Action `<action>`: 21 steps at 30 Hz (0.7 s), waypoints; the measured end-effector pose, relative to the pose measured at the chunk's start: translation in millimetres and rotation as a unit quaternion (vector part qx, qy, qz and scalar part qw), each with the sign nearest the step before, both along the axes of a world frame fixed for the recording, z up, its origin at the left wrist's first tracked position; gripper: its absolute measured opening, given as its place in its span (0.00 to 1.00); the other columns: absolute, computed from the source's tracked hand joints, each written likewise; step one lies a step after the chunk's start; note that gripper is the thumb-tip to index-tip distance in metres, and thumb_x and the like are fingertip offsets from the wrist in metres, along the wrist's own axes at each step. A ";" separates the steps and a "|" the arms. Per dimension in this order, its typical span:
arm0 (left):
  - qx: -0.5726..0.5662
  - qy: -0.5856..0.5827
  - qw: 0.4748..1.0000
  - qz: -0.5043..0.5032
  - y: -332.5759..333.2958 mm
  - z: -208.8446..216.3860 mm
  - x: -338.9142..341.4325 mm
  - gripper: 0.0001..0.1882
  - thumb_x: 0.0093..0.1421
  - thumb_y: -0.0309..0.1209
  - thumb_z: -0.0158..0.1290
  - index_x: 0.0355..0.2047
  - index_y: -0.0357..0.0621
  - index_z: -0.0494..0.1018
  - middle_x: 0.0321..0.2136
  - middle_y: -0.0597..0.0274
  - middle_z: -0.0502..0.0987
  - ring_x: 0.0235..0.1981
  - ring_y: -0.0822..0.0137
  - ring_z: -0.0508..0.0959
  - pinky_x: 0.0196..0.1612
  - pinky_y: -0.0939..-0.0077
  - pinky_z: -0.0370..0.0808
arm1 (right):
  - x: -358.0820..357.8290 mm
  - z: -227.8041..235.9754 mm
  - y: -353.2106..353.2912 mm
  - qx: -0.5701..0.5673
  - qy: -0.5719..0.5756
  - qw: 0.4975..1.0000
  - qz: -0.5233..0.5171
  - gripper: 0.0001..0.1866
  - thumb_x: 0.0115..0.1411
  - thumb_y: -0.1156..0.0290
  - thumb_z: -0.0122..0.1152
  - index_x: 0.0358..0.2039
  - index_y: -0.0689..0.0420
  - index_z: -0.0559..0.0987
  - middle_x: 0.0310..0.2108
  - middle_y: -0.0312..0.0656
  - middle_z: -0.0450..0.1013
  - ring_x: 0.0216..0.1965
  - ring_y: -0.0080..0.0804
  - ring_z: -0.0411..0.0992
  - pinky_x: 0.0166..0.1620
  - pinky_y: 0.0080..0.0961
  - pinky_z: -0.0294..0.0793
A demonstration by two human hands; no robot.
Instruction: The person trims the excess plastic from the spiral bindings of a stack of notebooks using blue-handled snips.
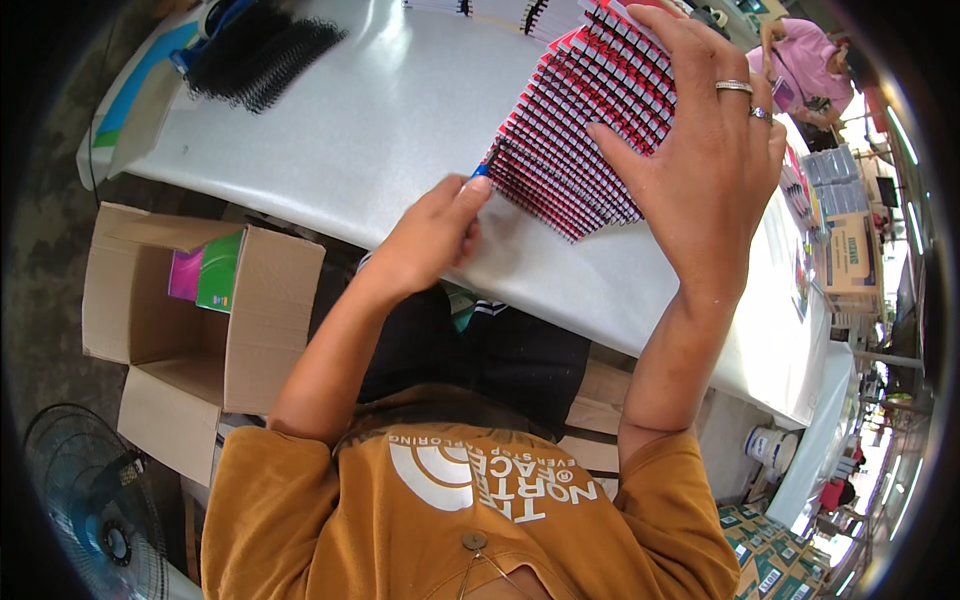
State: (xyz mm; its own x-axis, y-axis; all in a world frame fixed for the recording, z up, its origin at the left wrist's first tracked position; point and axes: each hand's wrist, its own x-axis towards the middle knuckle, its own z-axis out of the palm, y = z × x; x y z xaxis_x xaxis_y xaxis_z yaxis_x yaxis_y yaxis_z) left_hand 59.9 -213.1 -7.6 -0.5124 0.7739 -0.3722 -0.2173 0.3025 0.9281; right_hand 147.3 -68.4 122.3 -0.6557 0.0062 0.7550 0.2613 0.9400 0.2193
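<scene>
On the table lies a stack of spiral-bound notebooks (565, 145) with red and white edges, their black coils fanned out in rows facing me. My left hand (440, 230) is closed around a small blue-handled tool (483, 168). Its dark tip meets the left ends of the coils; most of it is hidden, so its exact kind cannot be told. Over the right side of the stack my right hand (705, 140), wearing two rings, grips the notebooks, with the thumb across the coils and the fingers toward the far edge.
A bundle of loose black coils (262, 55) lies on the white-covered table (300, 170) at the far left. Beside the table stands an open cardboard box (270, 310) with a green and purple pack inside. A fan (115, 540) is at lower left. Another person (810, 65) works at far right.
</scene>
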 end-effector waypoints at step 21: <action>-0.050 0.042 0.998 0.017 -7.3 -6.1 0.3 0.27 0.66 0.52 0.34 0.41 0.38 0.68 0.21 0.63 0.68 0.21 0.71 0.69 0.23 0.76 0.71 | 2.7 1.6 -1.4 0.000 -0.004 1.000 -0.012 0.38 0.30 0.72 0.72 0.47 0.48 0.70 0.45 0.38 0.66 0.46 0.40 0.64 0.49 0.38 0.60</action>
